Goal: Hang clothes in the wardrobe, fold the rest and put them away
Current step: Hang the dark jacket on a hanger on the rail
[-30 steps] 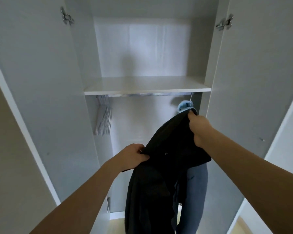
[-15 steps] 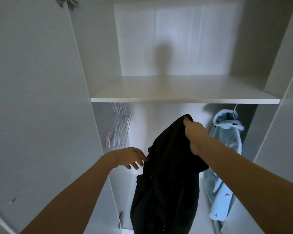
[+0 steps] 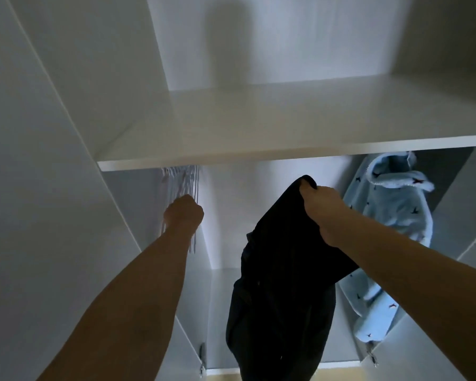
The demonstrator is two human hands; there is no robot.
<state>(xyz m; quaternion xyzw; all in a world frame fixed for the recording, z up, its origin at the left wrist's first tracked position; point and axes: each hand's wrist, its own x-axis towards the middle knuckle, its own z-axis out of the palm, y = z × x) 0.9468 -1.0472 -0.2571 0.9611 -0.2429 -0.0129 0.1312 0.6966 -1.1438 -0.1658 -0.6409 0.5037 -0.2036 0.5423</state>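
My right hand [image 3: 323,213] grips the top edge of a black garment [image 3: 280,287], which hangs down in the middle of the open wardrobe. Stretched up to the left, my left hand [image 3: 183,214] has its fingers curled at a bunch of white hangers [image 3: 180,185] hanging under the shelf. The hand hides which hanger it holds. A light blue patterned garment [image 3: 393,215] hangs on the right side, behind my right forearm.
A white shelf [image 3: 259,125] spans the wardrobe above the hanging space. The open left door [image 3: 39,188] and right door [image 3: 473,243] flank the opening. A strip of wooden floor [image 3: 223,376] shows at the bottom.
My left hand let go of the black garment and rose up and left to the white hangers. The view moved closer into the wardrobe. My right hand keeps its hold on the garment.
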